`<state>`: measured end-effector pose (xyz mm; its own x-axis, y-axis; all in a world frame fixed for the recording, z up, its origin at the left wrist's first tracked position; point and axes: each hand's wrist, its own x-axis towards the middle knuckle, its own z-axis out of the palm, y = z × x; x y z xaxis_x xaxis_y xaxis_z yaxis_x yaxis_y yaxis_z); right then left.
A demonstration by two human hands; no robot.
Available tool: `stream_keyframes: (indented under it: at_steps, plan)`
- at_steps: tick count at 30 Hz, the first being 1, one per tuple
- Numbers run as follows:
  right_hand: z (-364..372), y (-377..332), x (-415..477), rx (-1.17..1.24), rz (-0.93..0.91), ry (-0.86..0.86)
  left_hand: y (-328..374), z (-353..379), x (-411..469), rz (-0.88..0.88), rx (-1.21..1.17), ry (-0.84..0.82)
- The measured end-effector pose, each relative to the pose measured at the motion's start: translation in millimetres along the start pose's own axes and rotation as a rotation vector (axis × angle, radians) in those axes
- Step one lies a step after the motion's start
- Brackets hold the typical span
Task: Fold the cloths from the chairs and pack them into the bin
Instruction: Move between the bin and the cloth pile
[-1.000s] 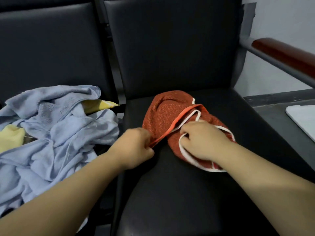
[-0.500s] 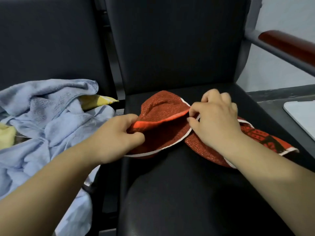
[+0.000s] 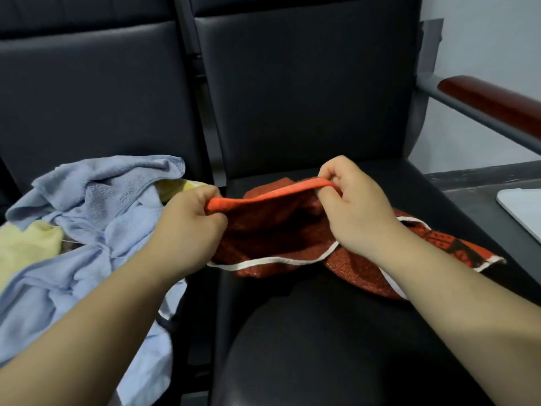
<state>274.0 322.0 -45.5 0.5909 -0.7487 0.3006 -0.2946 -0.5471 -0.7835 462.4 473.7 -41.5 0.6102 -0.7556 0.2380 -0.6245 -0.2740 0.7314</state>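
Gripping the red cloth [image 3: 278, 232], left hand [image 3: 187, 224] and right hand [image 3: 360, 212] fingers [image 3: 329, 172] clamp its edge.

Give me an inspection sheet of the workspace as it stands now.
Surface: black seat, with the red cloth partly lying on it.
Job's things: red cloth crumpled, not folded; blue cloth and yellow cloth heaped on the next chair.
Clutter: white object at the right edge, cannot tell what.
Grippers: left hand and right hand each grip the red cloth's orange edge above the seat.
Cables: nothing seen.
Surroundings: red-brown armrest, pale wall.
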Motion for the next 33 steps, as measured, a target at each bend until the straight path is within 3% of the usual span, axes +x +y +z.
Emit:
stream_keyframes:
  at_steps: [3, 5, 8, 10, 13, 15, 17, 19, 21, 24, 27, 31, 33]
  plan:
    - [-3, -7, -4, 0.071, -0.035, -0.08, 2, 1, 0, -0.044, -0.083, 0.059]
    - [-9, -9, -3, 0.053, -0.028, -0.235, 3, -3, 1, -0.065, -0.186, 0.09]
    - [-13, -7, -2, -0.205, 0.006, -0.431, 2, -7, 0, -0.032, -0.23, 0.097]
    - [-11, -2, -1, -0.344, 0.047, -0.463, 4, -7, -2, 0.037, -0.255, 0.038]
    - [-12, 1, 2, -0.368, 0.098, -0.406, 7, -11, -5, 0.124, -0.138, -0.103]
    - [-14, 1, 3, -0.228, 0.142, -0.329, 7, -12, -6, 0.165, 0.166, -0.191]
    - [-14, -4, 3, -0.034, 0.188, -0.264, 2, -11, -5, 0.167, 0.314, -0.251]
    - [-14, -7, 3, 0.145, 0.188, -0.242, -3, -10, -4, 0.136, 0.266, -0.257]
    - [-19, -10, 1, 0.249, 0.182, -0.342, -4, -10, -3, 0.108, 0.17, -0.177]
    - [-20, -9, 0, -0.049, 0.118, -0.476, 4, -8, -4, 0.02, -0.026, -0.033]
    - [-16, -2, 2, -0.295, 0.105, -0.415, 13, -10, -5, -0.013, -0.261, -0.105]
    - [-19, 0, 4, 0.13, 0.107, -0.158, 11, -13, -7, 0.042, 0.035, -0.257]
    - [-21, -6, 1, 0.347, 0.097, -0.163, 7, -11, -8, 0.071, 0.065, -0.255]
